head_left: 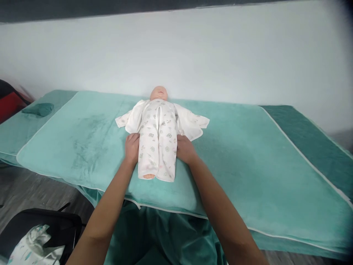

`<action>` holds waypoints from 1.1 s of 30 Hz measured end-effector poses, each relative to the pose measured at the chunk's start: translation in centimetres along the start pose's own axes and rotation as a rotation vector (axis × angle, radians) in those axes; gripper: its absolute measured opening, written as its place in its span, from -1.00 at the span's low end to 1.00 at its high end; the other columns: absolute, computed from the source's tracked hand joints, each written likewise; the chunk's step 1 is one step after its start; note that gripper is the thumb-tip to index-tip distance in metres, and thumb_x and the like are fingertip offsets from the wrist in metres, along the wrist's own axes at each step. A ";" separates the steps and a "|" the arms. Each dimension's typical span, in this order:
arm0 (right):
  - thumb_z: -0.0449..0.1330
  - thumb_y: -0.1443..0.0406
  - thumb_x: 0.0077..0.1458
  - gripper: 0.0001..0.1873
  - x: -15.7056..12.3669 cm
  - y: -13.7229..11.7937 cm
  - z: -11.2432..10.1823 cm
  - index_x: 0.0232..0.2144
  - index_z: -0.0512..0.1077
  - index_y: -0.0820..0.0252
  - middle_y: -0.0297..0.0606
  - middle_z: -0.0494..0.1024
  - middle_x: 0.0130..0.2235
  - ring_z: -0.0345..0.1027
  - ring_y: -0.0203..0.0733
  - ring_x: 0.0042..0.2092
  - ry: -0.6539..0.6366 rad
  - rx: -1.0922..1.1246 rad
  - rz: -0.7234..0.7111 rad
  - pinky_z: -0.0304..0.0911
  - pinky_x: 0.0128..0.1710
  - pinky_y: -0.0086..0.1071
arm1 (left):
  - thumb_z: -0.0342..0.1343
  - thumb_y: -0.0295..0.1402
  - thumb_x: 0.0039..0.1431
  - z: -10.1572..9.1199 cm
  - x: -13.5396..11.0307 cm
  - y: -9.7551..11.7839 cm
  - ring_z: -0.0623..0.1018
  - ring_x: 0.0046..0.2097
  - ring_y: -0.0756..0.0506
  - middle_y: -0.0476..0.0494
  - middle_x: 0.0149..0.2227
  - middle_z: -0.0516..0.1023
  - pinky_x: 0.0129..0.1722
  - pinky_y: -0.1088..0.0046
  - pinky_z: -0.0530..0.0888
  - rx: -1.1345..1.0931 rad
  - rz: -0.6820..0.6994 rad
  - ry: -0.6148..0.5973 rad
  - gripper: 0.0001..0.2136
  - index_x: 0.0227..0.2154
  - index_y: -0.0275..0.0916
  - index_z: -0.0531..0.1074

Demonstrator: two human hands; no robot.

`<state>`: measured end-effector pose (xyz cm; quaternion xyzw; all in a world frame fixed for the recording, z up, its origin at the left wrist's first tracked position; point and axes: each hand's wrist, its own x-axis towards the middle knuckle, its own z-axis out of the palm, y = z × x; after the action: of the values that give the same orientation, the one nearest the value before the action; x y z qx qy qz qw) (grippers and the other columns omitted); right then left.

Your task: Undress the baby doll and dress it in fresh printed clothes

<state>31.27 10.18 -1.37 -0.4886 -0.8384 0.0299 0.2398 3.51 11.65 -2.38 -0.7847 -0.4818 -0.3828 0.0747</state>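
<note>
A baby doll (159,92) lies on its back on the green bed, head toward the wall. White printed baby pants (158,143) lie over its front from near the neck down, with a bit of the doll's foot showing at one leg end. A white baby jacket (190,123) spreads out at both sides beneath. My left hand (132,149) is closed at the left edge of the pants, fingers curled against the fabric. On the opposite edge, my right hand (185,149) is closed too, its fingertips partly hidden by the cloth.
The green bed cover (248,162) with white piping stretches to both sides along the white wall (220,55). A small dark green cushion (38,109) is at the far left. A black chair (55,224) with patterned cloth (35,248) stands at lower left.
</note>
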 end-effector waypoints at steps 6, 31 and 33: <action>0.16 0.48 0.08 -0.75 -1.5 -0.9 -1.0 -0.34 0.61 0.13 -0.18 0.64 -0.16 0.46 -0.03 -0.07 -0.037 0.009 0.007 0.31 -0.07 -0.25 | -0.02 -0.40 0.40 -1.0 -1.2 1.0 0.48 -0.15 -0.20 -0.18 -0.26 0.59 -0.13 0.19 0.35 -0.011 0.002 -0.015 -0.74 -0.35 -0.16 0.54; 0.05 0.25 0.21 -0.75 -3.8 2.8 -1.7 -0.16 0.46 0.18 -0.02 0.54 -0.13 0.36 0.08 -0.03 0.619 0.130 0.583 0.27 0.00 -0.04 | -0.01 -0.47 0.27 -1.1 0.0 -0.8 0.50 0.13 -0.18 -0.26 0.04 0.51 0.17 0.19 0.47 -0.197 -0.324 0.095 -0.73 -0.06 -0.20 0.51; 0.16 0.14 0.16 -0.72 -3.7 3.9 -1.5 -0.17 0.47 0.19 0.04 0.54 -0.11 0.35 0.14 -0.02 0.637 0.049 0.762 0.24 0.03 0.04 | 0.06 -0.38 0.28 -1.1 1.1 -2.4 0.46 0.19 -0.23 -0.36 0.13 0.42 0.22 0.15 0.44 -0.109 -0.506 0.110 -0.69 0.05 -0.25 0.45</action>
<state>36.57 8.85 -2.53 -0.7394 -0.4843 -0.0156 0.4674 1.23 13.17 -1.54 -0.6204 -0.6364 -0.4566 -0.0398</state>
